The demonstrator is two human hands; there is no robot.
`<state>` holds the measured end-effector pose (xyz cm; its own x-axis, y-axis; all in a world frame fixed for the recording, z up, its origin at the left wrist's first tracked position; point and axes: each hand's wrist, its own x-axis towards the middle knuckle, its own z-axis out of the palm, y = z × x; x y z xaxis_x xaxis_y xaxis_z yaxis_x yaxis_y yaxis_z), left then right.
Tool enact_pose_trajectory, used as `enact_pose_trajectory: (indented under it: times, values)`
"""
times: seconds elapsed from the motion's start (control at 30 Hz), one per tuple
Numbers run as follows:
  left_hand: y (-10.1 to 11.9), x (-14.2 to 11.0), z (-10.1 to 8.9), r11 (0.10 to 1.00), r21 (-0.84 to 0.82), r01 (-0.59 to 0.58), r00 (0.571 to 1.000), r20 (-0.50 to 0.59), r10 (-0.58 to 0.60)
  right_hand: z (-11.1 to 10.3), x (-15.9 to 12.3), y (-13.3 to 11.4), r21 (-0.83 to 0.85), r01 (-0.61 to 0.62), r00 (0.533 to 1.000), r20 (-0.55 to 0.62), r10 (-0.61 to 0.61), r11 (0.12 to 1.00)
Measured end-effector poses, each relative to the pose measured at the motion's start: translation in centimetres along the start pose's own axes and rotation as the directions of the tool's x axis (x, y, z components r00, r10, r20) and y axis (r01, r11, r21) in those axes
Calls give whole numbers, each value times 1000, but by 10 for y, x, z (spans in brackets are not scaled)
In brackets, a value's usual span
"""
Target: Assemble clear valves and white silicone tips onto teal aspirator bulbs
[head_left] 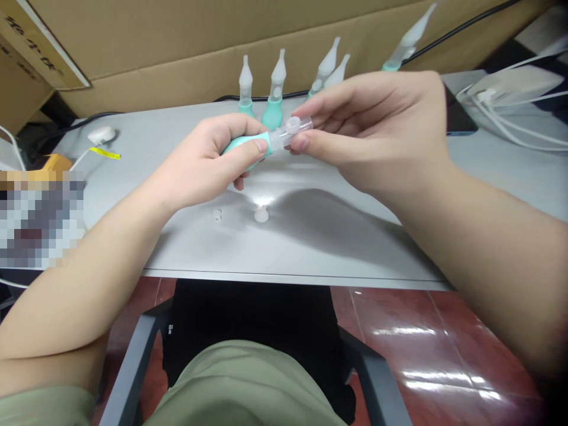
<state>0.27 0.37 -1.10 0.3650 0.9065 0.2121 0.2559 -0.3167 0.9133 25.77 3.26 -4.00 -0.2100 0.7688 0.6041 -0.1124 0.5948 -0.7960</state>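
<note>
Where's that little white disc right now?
In the head view, the white disc lies on the grey desk, between the left hand and the near edge, just right of a small clear piece.

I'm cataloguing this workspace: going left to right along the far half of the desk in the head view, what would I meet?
White plug, first white-tipped bulb, second bulb, overlapping bulb pair, rightmost bulb, dark flat device.

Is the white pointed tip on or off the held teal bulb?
Off: the clear plastic tube on the teal bulb ends bare by the right hand.
</note>
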Motion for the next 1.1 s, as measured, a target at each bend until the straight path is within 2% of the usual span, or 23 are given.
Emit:
enact_pose_trajectory:
  times: [0.3, 0.6, 0.83, 1.1]
  values:
    - [0, 0, -1, 995, 98, 16, 1000, -12, -15, 0, 2, 4, 34, 4, 1000, 14, -4, 999]
    - [-13, 4, -7, 942, 312, -122, 990, -27, 137, -11, -2, 15, -53, 68, 995, 74, -64, 996]
    - [-12, 4, -5, 950, 294, -104, 992, -31, 118, -7, -3, 12, -60, 7, 999, 54, -4, 998]
    - [-7, 2, -3, 955, 271, -118, 990, -37, 133, -7, -5, 8, -55, 4, 998, 66, 0, 998]
